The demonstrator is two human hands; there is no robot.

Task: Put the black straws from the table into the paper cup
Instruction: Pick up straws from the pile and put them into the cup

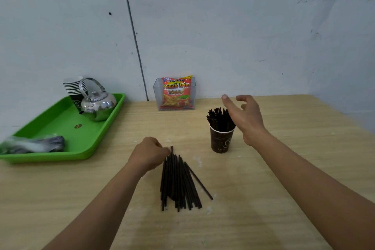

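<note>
Wooden table [284, 168]: left hand [149, 155] pinches straws [178, 180]; right hand [246, 119] open by cup [221, 139] at two o'clock. Better to lift few, ends aligned.

A green tray [60, 119] holds a kettle [98, 105] and stacked cups [74, 86].

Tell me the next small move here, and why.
Probably close the left hand on a few straws from the pile and lift them: its fingers already touch the far ends, while the right hand hovers open beside the paper cup.
</note>
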